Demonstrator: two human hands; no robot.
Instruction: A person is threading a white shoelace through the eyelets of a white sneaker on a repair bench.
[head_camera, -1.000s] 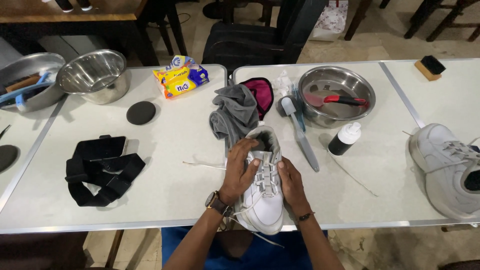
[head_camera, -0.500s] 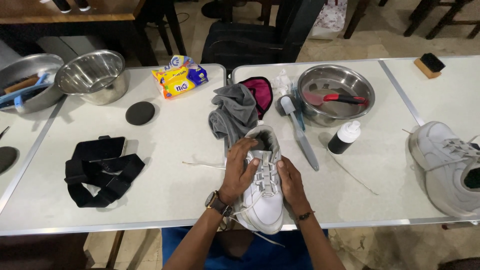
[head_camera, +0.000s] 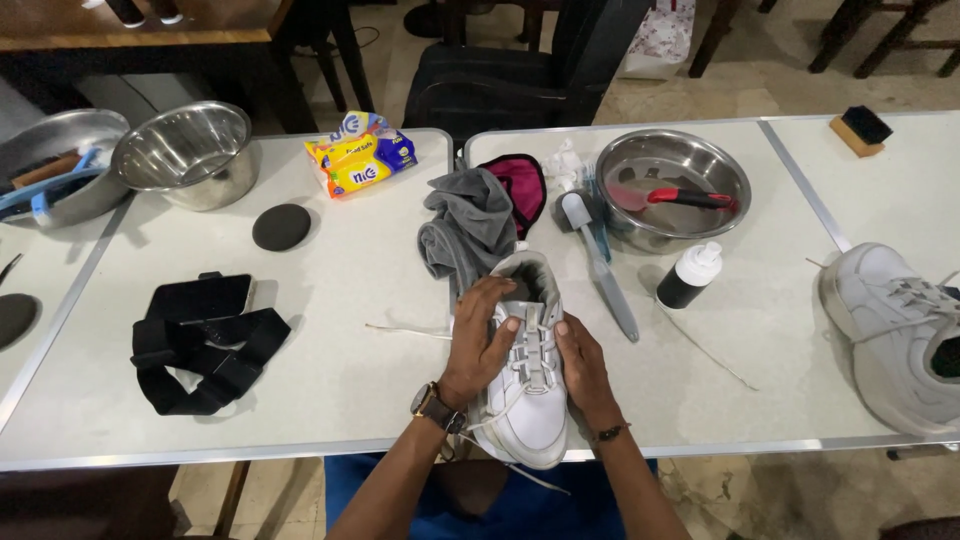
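A white sneaker (head_camera: 525, 415) lies on the white table (head_camera: 340, 290) at its near edge, toe toward me. My left hand (head_camera: 483, 335) grips its left side, fingers curled over the laces and tongue. My right hand (head_camera: 582, 362) clasps its right side, thumb on the laces. A loose white lace (head_camera: 405, 328) trails to the left of the shoe. Just behind the shoe sits a crumpled grey cloth (head_camera: 465, 225).
A second white sneaker (head_camera: 895, 330) rests at the right. Behind are a steel bowl with a red-handled tool (head_camera: 672, 185), a brush (head_camera: 600, 255), a small black bottle (head_camera: 688, 277), a magenta cloth (head_camera: 520, 185), a yellow packet (head_camera: 360, 152), two steel bowls (head_camera: 185, 150), and black straps (head_camera: 200, 340).
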